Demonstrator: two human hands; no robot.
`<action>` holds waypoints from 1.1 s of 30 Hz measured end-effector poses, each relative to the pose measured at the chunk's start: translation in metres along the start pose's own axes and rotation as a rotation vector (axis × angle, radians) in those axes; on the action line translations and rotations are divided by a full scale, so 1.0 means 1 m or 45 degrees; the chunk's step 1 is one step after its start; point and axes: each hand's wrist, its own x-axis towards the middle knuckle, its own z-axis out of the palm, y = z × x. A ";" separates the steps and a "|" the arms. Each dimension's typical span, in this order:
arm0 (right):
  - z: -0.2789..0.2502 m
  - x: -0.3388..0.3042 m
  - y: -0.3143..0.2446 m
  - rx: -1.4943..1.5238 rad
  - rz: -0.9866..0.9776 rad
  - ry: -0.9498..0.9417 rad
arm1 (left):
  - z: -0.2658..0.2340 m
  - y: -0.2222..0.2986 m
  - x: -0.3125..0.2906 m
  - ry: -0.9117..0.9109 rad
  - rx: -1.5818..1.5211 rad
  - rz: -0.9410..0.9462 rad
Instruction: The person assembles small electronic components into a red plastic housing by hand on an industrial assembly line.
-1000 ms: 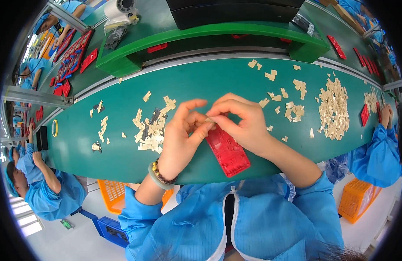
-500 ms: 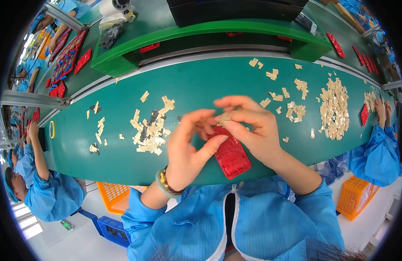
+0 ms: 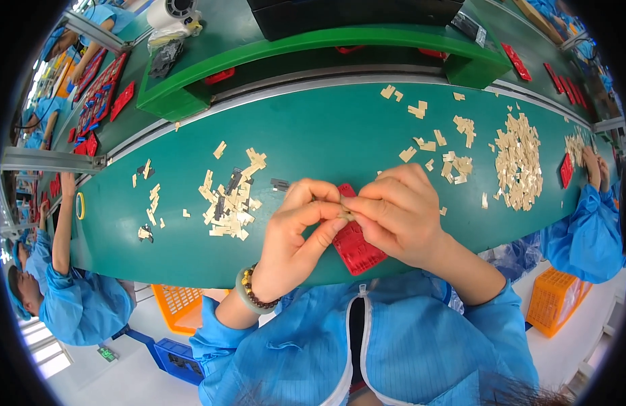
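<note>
Here: Close Work Over a Red Panel

Nearest is the wearer's blue jacket, its zip edged in white. Ahead of it, the left hand and the right hand meet, thumbs and fingertips pinching a small pale piece between them. The fingers hide most of this piece; what shows is thin and cream-tan, and its outline cannot be made out. The panel lies beneath the hands near the table's front edge, slightly aslant, its upper part covered; the exposed end is glossy, bright red and molded with raised detail, its corners rounded.

Just beyond the left hand, a dark strip rests on the green table. To the left spreads a loose cluster of flat cream pieces mixed with dark ones; to the right sits a denser cream heap. A co-worker in blue sits past that heap. Farther back, a green shelf carries a black box.
</note>
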 end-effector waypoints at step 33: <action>-0.019 -0.010 0.012 0.405 0.069 -0.403 | 0.016 -0.006 -0.003 0.131 1.167 1.132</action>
